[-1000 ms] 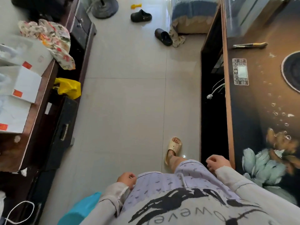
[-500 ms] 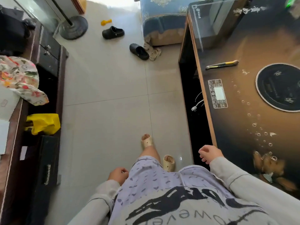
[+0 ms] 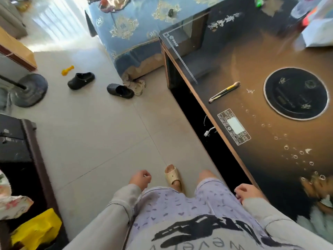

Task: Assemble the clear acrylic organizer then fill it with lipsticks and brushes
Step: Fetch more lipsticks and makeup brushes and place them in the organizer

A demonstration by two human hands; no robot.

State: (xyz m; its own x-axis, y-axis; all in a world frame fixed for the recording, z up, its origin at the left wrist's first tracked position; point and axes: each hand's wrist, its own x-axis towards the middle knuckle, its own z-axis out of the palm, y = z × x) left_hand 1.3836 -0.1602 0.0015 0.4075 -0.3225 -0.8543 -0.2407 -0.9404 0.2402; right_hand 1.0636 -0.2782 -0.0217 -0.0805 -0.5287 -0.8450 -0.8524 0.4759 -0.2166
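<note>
Looking for the task's pieces, we find only the makeup brushes [image 3: 224,92] – they lie together, slanted, on the dark glass table [image 3: 252,56] between its near edge and the round inset hob [image 3: 295,93]. No acrylic organizer and no lipstick shows anywhere that we can make out. Over the last second our view has swung toward the table, so the brushes sit nearer the middle and the low cabinet with its white boxes has slipped off to the left; we judge we are approaching the work surface, with assembly not begun. Our left hand [image 3: 140,179] hangs over the floor and our right hand [image 3: 247,193] hangs just beside the table edge – both loosely curled, holding nothing. A printed control panel [image 3: 233,126] lies on the table near the brushes, and white packaging [image 3: 317,33] sits blurred at the far corner. Two black slippers [image 3: 81,80], a yellow toy [image 3: 67,70] and a fan base [image 3: 28,90] lie on the floor well apart from us; nothing blocks the reach to the brushes.
</note>
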